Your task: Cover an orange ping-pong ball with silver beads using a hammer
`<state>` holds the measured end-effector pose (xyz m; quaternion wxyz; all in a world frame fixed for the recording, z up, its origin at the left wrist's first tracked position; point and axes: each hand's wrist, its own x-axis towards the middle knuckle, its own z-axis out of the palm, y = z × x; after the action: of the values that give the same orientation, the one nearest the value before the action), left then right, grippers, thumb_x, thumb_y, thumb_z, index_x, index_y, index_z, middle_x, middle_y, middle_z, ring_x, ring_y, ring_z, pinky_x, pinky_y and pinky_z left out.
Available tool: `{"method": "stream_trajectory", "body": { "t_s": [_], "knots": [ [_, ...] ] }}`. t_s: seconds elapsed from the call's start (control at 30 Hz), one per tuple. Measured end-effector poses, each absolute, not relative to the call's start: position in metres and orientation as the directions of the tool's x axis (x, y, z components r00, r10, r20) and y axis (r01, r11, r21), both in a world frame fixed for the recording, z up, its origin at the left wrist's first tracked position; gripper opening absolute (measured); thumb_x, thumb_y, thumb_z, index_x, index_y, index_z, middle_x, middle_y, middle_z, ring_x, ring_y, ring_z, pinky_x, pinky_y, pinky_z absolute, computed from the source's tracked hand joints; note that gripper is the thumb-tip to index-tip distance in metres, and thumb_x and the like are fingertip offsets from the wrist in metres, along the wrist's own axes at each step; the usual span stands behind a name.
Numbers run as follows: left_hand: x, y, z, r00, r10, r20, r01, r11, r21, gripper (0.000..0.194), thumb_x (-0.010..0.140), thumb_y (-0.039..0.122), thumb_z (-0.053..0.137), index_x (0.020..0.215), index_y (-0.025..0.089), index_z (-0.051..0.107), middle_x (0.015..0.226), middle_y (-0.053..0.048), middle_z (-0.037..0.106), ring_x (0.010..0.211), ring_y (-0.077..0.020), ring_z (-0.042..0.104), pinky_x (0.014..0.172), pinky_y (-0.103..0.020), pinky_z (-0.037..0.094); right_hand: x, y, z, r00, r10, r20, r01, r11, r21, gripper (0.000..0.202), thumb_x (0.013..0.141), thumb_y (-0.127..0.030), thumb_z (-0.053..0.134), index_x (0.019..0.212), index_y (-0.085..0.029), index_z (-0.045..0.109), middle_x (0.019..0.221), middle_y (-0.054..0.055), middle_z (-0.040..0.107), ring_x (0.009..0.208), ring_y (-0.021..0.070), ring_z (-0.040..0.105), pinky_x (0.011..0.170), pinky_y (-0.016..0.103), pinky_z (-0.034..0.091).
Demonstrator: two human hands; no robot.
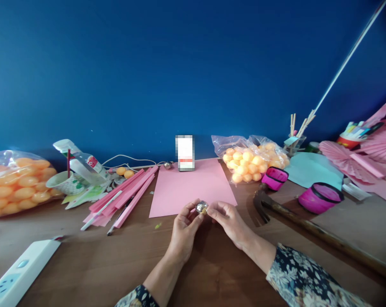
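A small shiny silver ball (pixel 201 207) is held up just above the near edge of the pink paper sheet (pixel 193 187). My left hand (pixel 186 226) grips it from the left between thumb and fingers. From the right, the thumb and bent fingers of my right hand (pixel 228 219) close against its side. A little yellow patch shows low on the ball near my fingertips; what it is I cannot tell. Behind the sheet a second silver ball (pixel 168 165) lies beside an upright phone (pixel 185 153) with a blurred screen.
Pink paper strips (pixel 125 198) and pens lie left, near a paper cup (pixel 60 182), plastic bottle (pixel 87 164) and bag of orange balls (pixel 17 187). A power strip (pixel 23 268) sits front left. Rightward are another ball bag (pixel 247 162), magenta rings (pixel 319 199) and a hammer (pixel 308 232).
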<state>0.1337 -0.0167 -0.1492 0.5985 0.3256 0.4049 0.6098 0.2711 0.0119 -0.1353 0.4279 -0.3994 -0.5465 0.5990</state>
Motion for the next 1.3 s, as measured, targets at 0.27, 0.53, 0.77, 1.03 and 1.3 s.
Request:
{"method": "stream_trajectory", "body": {
  "t_s": [0.27, 0.53, 0.77, 1.03, 1.3],
  "knots": [
    [0.1335, -0.0168, -0.1484, -0.066, 0.995, -0.074, -0.457, 0.036, 0.889, 0.043, 0.069, 0.019, 0.067, 0.111, 0.018, 0.056, 0.107, -0.009, 0.065, 0.101, -0.0213, 0.058, 0.095, -0.037, 0.04, 0.2715, 0.0126, -0.1378, -0.319, 0.948, -0.004, -0.046, -0.019, -0.999, 0.025, 0.077, -0.04, 0.058, 0.073, -0.016, 0.058, 0.064, -0.002, 0.052, 0.06, 0.0108, 0.044, 0.058, 0.023, 0.038],
    [0.134, -0.0168, -0.1483, -0.085, 0.993, -0.076, -0.447, 0.03, 0.894, 0.043, 0.068, 0.019, 0.068, 0.109, 0.017, 0.058, 0.105, -0.009, 0.066, 0.101, -0.0218, 0.058, 0.094, -0.037, 0.041, 0.2718, 0.0132, -0.1383, -0.318, 0.948, -0.003, -0.027, -0.012, -1.0, 0.026, 0.077, -0.042, 0.058, 0.072, -0.016, 0.058, 0.063, -0.002, 0.051, 0.059, 0.0108, 0.044, 0.057, 0.024, 0.038],
    [0.1334, -0.0165, -0.1505, -0.08, 0.995, -0.064, -0.43, 0.023, 0.903, 0.044, 0.067, 0.02, 0.068, 0.11, 0.017, 0.057, 0.105, -0.009, 0.065, 0.101, -0.0215, 0.058, 0.093, -0.037, 0.042, 0.2714, 0.0129, -0.1385, -0.304, 0.953, -0.01, -0.009, -0.013, -1.0, 0.028, 0.076, -0.043, 0.058, 0.072, -0.016, 0.059, 0.061, -0.002, 0.052, 0.058, 0.0112, 0.045, 0.057, 0.024, 0.037],
    [0.1334, -0.016, -0.1516, -0.092, 0.994, -0.056, -0.417, 0.013, 0.909, 0.043, 0.066, 0.019, 0.069, 0.108, 0.017, 0.058, 0.104, -0.008, 0.066, 0.101, -0.0213, 0.058, 0.094, -0.037, 0.041, 0.2713, 0.0127, -0.1368, -0.307, 0.952, -0.011, 0.013, -0.007, -1.0, 0.029, 0.076, -0.044, 0.058, 0.072, -0.015, 0.06, 0.06, -0.002, 0.055, 0.058, 0.0116, 0.047, 0.057, 0.024, 0.038],
    [0.1342, -0.016, -0.1502, -0.108, 0.991, -0.083, -0.433, 0.029, 0.901, 0.044, 0.063, 0.02, 0.071, 0.105, 0.016, 0.06, 0.102, -0.008, 0.067, 0.098, -0.0215, 0.06, 0.091, -0.036, 0.043, 0.2708, 0.0133, -0.1388, -0.308, 0.951, -0.014, 0.02, -0.008, -1.0, 0.028, 0.076, -0.043, 0.058, 0.072, -0.015, 0.06, 0.062, -0.001, 0.056, 0.059, 0.0118, 0.048, 0.058, 0.025, 0.039]
  ]
}}
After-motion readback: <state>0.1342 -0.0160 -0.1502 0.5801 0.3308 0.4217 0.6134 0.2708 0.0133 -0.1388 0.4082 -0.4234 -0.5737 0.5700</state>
